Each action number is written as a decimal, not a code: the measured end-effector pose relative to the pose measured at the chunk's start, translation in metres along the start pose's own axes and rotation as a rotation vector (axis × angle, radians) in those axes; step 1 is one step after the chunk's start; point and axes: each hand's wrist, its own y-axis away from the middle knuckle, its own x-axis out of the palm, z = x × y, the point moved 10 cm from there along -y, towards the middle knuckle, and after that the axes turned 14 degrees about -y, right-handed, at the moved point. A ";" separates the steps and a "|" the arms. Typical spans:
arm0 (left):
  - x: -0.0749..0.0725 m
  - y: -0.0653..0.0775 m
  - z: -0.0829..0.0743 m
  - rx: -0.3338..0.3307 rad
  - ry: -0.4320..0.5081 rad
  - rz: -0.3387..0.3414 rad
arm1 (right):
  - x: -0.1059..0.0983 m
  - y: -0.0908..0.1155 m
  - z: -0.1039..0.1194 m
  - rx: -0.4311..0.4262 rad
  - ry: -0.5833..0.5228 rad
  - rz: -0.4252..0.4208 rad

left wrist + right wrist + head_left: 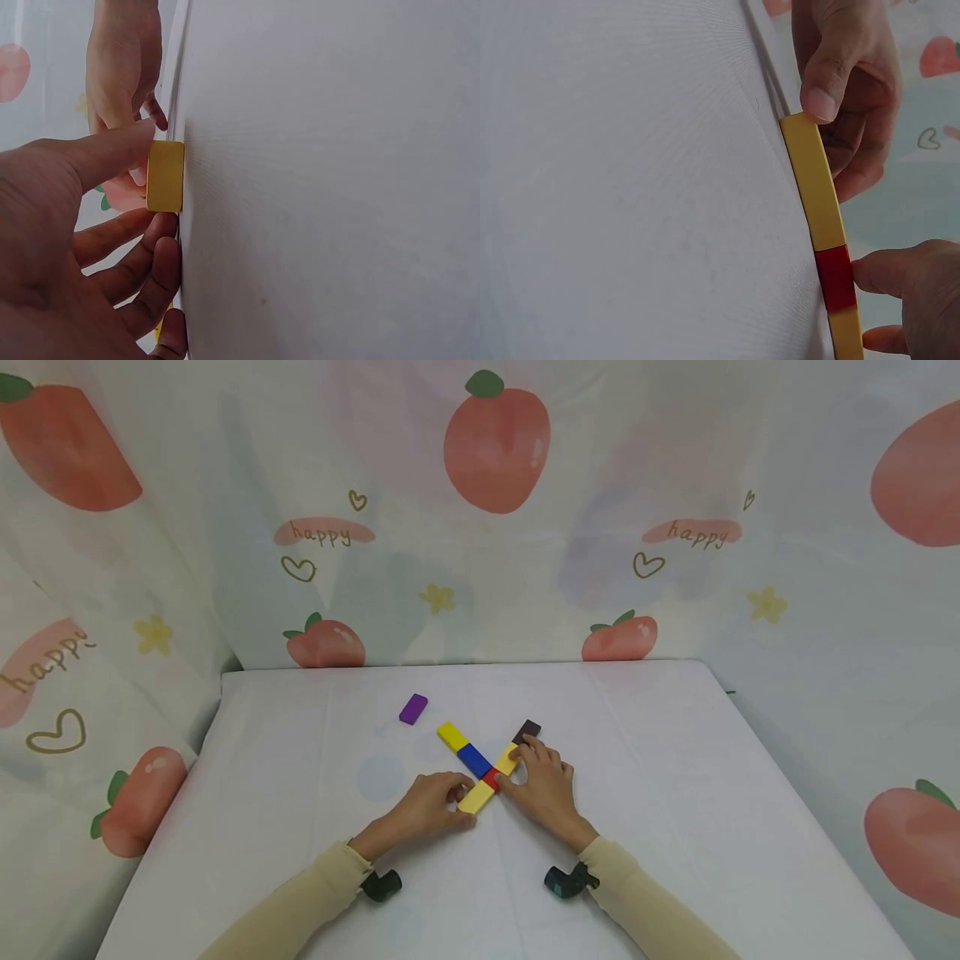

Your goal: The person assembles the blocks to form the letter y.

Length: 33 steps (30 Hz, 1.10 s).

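My left hand (435, 802) pinches the lower pale yellow block (476, 797) between thumb and fingers; its end faces the left wrist camera. A small red block (835, 277) abuts this block, and a second pale yellow block (507, 760) follows it in the row. My right hand (546, 783) bends over that upper block, its thumb touching the red one and its forefinger on the pale yellow one. A dark block (527, 732) sits at the row's far end, beside the right fingertips. From the red block a blue block (474, 761) and a bright yellow block (452, 737) branch up-left.
A purple block (413, 709) lies apart, behind and left of the joined blocks. The white-covered table (675, 827) meets a fruit-printed cloth backdrop (495, 577) at its back edge. Dark wrist devices hang below both sleeves.
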 end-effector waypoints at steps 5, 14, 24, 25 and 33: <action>-0.002 0.002 0.002 -0.021 0.045 0.016 | 0.000 0.001 0.001 -0.002 -0.002 0.000; -0.014 0.002 0.010 -0.027 0.131 -0.004 | 0.000 0.000 0.002 -0.003 0.000 0.000; -0.036 0.000 0.030 -0.078 0.198 -0.069 | 0.002 0.000 -0.001 0.012 0.010 0.002; -0.039 0.000 0.031 -0.079 0.197 -0.081 | 0.002 0.000 -0.001 0.013 0.010 0.002; -0.061 -0.001 0.039 -0.080 0.188 -0.187 | 0.001 0.000 0.000 0.015 0.006 0.000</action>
